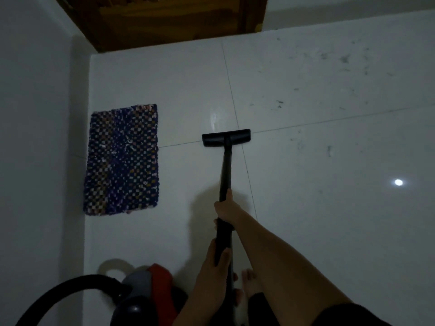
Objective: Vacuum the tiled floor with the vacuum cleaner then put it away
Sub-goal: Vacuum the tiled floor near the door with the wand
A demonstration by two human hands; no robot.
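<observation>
A black vacuum wand [225,170] runs from my hands down to a flat black floor nozzle [226,137] resting on the white tiled floor [329,208], where two grout lines cross. My right hand [224,209] grips the wand higher along its length. My left hand [219,257] grips it nearer my body. The vacuum's red and grey body [150,281] sits on the floor at the lower left, and its black hose [70,282] arcs out to the left.
A blue checkered mat [121,158] lies by the white wall [35,137] on the left. A brown wooden door [164,20] stands at the top. Dust and dark debris [329,67] are scattered over the tiles at the upper right. My bare feet [247,278] show below the wand.
</observation>
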